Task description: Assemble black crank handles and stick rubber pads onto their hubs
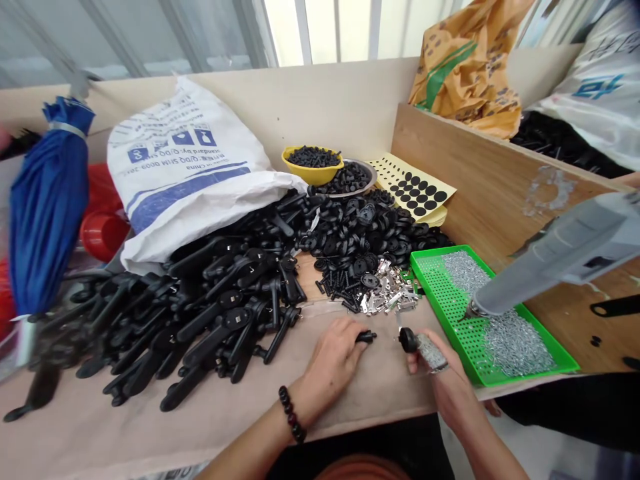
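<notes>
My left hand (334, 357) rests on the bench with its fingers closed round a small black plastic part (367, 337). My right hand (436, 373) pinches a small black round piece (408, 339); one finger wears a grey speckled cover (432, 352). Both hands sit just in front of a heap of small metal clips (393, 290) and black screws (334, 277). A large pile of black plastic handles (200, 313) lies to the left of my left hand.
A green perforated tray (435, 263) of tiny silver screws sits at right, with a grey electric screwdriver (560, 257) hanging over it. Behind are black discs (370, 227), a yellow bowl (313, 175), a sheet of black stickers (415, 187), a white sack (185, 173) and a blue umbrella (45, 200).
</notes>
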`<state>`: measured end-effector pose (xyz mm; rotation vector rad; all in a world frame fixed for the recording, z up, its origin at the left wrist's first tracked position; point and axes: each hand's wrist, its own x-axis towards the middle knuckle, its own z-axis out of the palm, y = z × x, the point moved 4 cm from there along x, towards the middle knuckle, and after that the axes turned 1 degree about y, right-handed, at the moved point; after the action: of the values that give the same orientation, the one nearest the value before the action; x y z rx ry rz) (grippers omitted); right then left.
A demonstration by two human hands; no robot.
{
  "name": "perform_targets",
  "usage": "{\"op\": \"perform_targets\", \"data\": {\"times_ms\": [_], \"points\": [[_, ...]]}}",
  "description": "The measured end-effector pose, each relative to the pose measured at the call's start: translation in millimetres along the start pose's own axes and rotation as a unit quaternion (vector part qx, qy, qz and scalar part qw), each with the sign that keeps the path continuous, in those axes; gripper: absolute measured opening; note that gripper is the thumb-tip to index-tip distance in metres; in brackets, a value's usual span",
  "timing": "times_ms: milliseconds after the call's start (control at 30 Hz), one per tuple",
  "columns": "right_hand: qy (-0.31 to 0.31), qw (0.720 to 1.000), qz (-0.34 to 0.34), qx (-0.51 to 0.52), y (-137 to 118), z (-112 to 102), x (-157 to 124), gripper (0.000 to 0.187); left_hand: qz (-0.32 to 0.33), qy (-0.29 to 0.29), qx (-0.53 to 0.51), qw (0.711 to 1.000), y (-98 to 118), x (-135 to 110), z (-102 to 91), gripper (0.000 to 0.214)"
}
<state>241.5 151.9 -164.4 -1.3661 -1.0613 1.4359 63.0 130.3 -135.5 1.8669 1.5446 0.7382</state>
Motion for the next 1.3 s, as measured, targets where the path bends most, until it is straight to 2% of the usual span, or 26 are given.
{"op": "perform_targets", "data": {"times_ms": [100, 200, 333, 433, 533, 800, 1067, 1300], "points": [[0.008, 1.000, -0.004, 0.008, -2.6, -3.1, 1.3, 0.022, -0.050, -0.014, -0.184, 0.982, -1.1, -1.1, -6.6, 0.018], [0.009, 1.000, -0.018, -0.002, -5.0, -7.1, 1.4, 0.021, -0.097, -0.028, -0.356, 0.929, -0.5, -6.2, -8.4, 0.023], [-0.027, 0.989, -0.104, -0.103, -14.8, -5.4, -2.8, 0.017, -0.139, -0.032, -0.467, 0.872, 3.2, -12.0, -5.5, 0.027], [-0.061, 0.968, -0.182, -0.161, -22.5, -2.1, -6.9, 0.016, -0.145, -0.044, -0.495, 0.856, 7.6, -12.8, -3.2, 0.030], [-0.087, 0.951, -0.230, -0.190, -24.7, -1.4, -8.0, 0.015, -0.151, -0.054, -0.509, 0.846, 11.2, -12.5, -2.0, 0.034], [-0.079, 0.947, -0.235, -0.206, -19.8, -6.9, -5.5, 0.016, -0.152, -0.041, -0.499, 0.852, 14.5, -13.4, -1.6, 0.036], [-0.119, 0.908, -0.309, -0.256, -44.6, 4.0, -23.1, 0.016, -0.198, -0.033, -0.529, 0.825, 15.1, -12.8, -1.6, 0.038], [-0.131, 0.884, -0.349, -0.282, -45.8, 4.5, -24.7, 0.017, -0.209, -0.037, -0.548, 0.809, 17.0, -11.6, 0.6, 0.040]]}}
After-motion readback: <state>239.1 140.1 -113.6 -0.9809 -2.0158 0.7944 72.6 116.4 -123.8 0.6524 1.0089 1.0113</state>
